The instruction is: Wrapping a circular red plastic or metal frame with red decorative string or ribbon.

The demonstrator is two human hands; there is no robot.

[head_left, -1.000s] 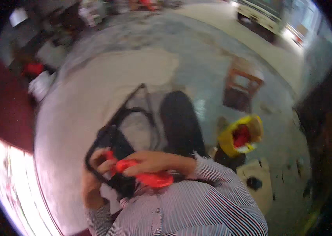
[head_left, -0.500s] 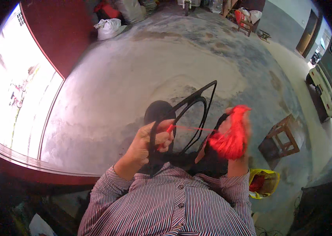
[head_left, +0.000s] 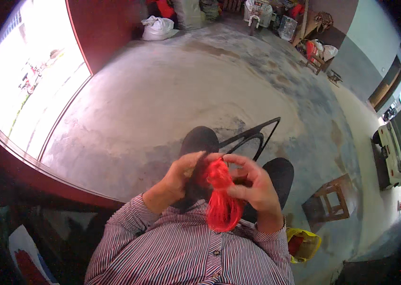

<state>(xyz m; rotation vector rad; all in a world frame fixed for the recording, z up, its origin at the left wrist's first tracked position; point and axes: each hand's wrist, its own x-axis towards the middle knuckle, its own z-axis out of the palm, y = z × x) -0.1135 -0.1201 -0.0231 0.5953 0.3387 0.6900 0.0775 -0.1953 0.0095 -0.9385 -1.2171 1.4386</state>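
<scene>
A bundle of bright red cord point(head_left: 220, 199) hangs from my right hand point(head_left: 252, 187), whose fingers close around its upper part. My left hand point(head_left: 181, 173) grips the near edge of a black metal frame point(head_left: 250, 137) that lies across my lap and reaches forward over the concrete floor. Both hands meet at the frame's near end, with the red cord between them. My knees in dark trousers point(head_left: 200, 140) show under the frame. My sleeves are striped.
A small wooden stool point(head_left: 331, 204) stands to my right, with a yellow bag point(head_left: 302, 243) near it. Sacks and baskets point(head_left: 160, 26) line the far wall. A bright doorway point(head_left: 29, 90) opens to the left. A white cabinet point(head_left: 392, 152) is at far right.
My right hand has brought the red cord in from the right to the frame's near end, beside my left hand. The stretched strand between the hands is gone.
</scene>
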